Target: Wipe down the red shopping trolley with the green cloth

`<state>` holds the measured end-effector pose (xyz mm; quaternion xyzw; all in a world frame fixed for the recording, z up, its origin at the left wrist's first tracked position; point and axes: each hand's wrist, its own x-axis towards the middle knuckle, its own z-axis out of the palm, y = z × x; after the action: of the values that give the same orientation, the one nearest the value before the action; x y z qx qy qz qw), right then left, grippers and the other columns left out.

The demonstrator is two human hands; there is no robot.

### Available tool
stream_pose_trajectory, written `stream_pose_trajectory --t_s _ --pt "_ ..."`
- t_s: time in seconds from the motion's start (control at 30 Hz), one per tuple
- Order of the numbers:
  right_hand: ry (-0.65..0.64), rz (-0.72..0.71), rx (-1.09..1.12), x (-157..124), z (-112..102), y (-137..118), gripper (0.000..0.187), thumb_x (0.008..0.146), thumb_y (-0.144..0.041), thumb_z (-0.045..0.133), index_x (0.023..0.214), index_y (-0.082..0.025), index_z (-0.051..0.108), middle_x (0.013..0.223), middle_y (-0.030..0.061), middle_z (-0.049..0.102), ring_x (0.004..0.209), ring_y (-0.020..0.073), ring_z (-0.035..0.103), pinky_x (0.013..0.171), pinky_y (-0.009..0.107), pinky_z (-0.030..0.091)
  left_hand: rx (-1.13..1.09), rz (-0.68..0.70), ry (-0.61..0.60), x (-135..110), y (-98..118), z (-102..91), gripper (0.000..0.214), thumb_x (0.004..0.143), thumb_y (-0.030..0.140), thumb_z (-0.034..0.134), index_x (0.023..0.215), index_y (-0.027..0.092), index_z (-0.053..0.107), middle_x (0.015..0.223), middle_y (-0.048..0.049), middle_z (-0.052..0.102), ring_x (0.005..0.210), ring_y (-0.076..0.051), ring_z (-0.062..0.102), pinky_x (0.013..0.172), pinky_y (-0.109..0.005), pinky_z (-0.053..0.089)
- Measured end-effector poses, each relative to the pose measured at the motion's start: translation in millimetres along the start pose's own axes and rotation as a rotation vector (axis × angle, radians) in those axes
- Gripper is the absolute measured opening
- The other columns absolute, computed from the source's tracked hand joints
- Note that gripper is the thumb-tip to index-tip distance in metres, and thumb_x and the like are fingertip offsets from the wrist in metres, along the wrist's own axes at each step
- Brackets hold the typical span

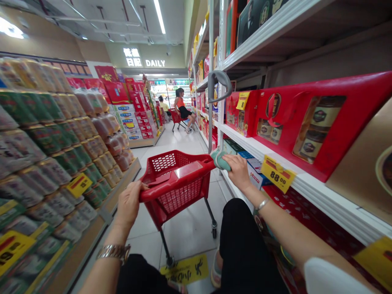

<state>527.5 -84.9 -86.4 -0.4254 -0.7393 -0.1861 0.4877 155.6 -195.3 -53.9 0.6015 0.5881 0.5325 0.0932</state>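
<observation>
My left hand [130, 203] is closed over the near rim of a red plastic shopping trolley-basket [176, 192], which rolls on thin black legs with small wheels. My right hand [238, 171] grips a pale green cloth-like grip [220, 160] at the basket's far right corner. Only red mesh walls show inside the basket. Just past my right hand, white shelving holds red gift boxes [306, 122] and a yellow 88 price tag [278, 173]. My forearms reach forward over my black trousers [245, 249].
Packaged goods with yellow price tags [79, 185] fill the shelves along the left. A yellow floor sticker [184, 269] lies ahead of my feet. Down the tiled aisle, a person sits on a red trolley [177, 118] near another person [163, 105]. A grey hook [219, 83] hangs at the shelf upright.
</observation>
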Motion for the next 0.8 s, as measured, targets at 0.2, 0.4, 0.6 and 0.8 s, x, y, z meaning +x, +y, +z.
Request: stream_pose_trajectory --t_s 0.2,0.4,0.6,0.8 --pt "0.234 0.244 0.099 -15 -10 -17 0.035 0.082 -0.013 0.054 0.111 -0.02 0.072 0.111 0.0099 0.075 0.102 0.0263 0.064 0.095 0.043 0.048 0.019 0.026 0.064 0 -3 3.8 0.045 0.084 0.051 0.038 0.057 0.023 0.058 0.071 -0.0063 0.066 0.078 -0.02 0.059 0.08 -0.034 0.047" --pt "0.255 0.291 0.359 -39 -19 -76 0.026 0.086 -0.019 0.063 0.111 -0.023 0.072 0.104 0.0074 0.075 0.098 0.0247 0.068 0.089 0.041 0.054 -0.003 0.043 0.067 -1 -6 3.0 0.041 0.085 0.05 0.04 0.057 0.023 0.055 0.074 -0.0068 0.067 0.079 -0.02 0.061 0.084 -0.034 0.048" --pt "0.123 -0.002 0.466 -25 -18 -139 0.035 0.088 -0.012 0.054 0.119 -0.022 0.068 0.114 0.0073 0.074 0.107 0.022 0.066 0.093 0.04 0.05 -0.006 0.048 0.075 -4 1 1.9 0.041 0.087 0.047 0.039 0.059 0.022 0.055 0.076 -0.0069 0.069 0.081 -0.021 0.063 0.089 -0.034 0.051" --pt "0.068 -0.331 0.33 -16 4 -190 0.032 0.095 -0.015 0.047 0.119 -0.022 0.068 0.124 0.0051 0.072 0.121 0.0187 0.057 0.105 0.04 0.037 0.081 0.081 0.05 -3 -3 -3.4 0.042 0.088 0.046 0.035 0.066 0.022 0.061 0.077 -0.0055 0.071 0.076 -0.019 0.064 0.086 -0.031 0.054"
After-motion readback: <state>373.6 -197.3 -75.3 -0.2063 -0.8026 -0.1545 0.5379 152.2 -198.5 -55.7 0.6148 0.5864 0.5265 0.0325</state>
